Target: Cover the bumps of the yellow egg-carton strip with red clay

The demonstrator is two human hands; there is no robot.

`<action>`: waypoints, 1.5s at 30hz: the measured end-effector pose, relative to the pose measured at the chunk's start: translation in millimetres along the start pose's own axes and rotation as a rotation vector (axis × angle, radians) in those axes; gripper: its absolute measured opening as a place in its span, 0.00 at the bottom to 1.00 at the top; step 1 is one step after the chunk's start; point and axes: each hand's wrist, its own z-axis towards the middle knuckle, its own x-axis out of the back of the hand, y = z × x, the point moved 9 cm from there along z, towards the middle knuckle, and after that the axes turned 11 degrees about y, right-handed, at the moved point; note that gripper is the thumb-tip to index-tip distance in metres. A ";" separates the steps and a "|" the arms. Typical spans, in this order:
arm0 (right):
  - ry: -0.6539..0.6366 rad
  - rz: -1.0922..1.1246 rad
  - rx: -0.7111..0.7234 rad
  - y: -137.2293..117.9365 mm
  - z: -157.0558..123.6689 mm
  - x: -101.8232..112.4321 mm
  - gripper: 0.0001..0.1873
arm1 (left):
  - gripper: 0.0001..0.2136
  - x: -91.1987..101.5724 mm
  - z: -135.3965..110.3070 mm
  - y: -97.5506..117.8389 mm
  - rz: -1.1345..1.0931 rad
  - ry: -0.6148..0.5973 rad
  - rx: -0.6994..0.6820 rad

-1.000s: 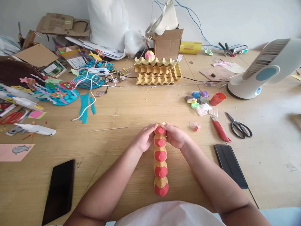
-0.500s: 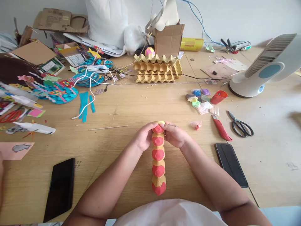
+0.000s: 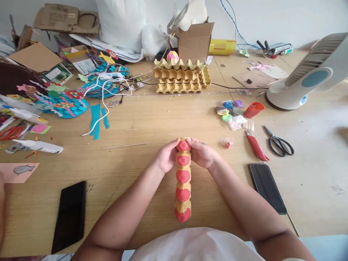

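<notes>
A strip of egg-carton cups [image 3: 183, 181], tan with red clay caps on each bump, lies lengthwise on the wooden table [image 3: 141, 119] in front of me. My left hand [image 3: 166, 157] and my right hand [image 3: 200, 154] pinch its far end from either side, fingertips pressed on the furthest red cap. Both hands are closed around that end cup.
Small bags of coloured clay [image 3: 230, 115], a red cup [image 3: 253, 109], a red utility knife [image 3: 256, 145], scissors [image 3: 279, 144] and a phone [image 3: 266, 187] lie to the right. Another phone [image 3: 69, 215] lies left. Stacked egg trays [image 3: 181, 77], a fan [image 3: 310, 78] and paper crafts [image 3: 61, 103] sit further back.
The view has shifted slightly, so the strip and hands sit a little higher in the picture. The hands keep the same pinch on the far end.
</notes>
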 end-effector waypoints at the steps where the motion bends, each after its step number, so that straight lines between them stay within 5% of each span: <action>1: -0.008 -0.005 -0.004 0.8 0.6 0.0 0.24 | 0.19 -0.8 0.0 0.1 0.009 -0.006 -0.005; 18: 0.015 -0.030 0.140 -7.6 4.8 11.5 0.24 | 0.28 4.2 4.3 10.3 -0.013 -0.007 -0.153; 36: 0.037 -0.062 0.200 -12.7 4.3 19.5 0.21 | 0.17 9.5 3.0 15.8 0.027 0.054 -0.289; 42: 0.066 -0.042 0.229 -13.0 5.9 23.1 0.22 | 0.21 2.3 0.1 17.0 0.115 -0.027 -0.324; 45: 0.064 -0.050 0.228 -12.5 6.0 23.4 0.21 | 0.19 8.7 1.4 20.5 0.144 0.053 -0.386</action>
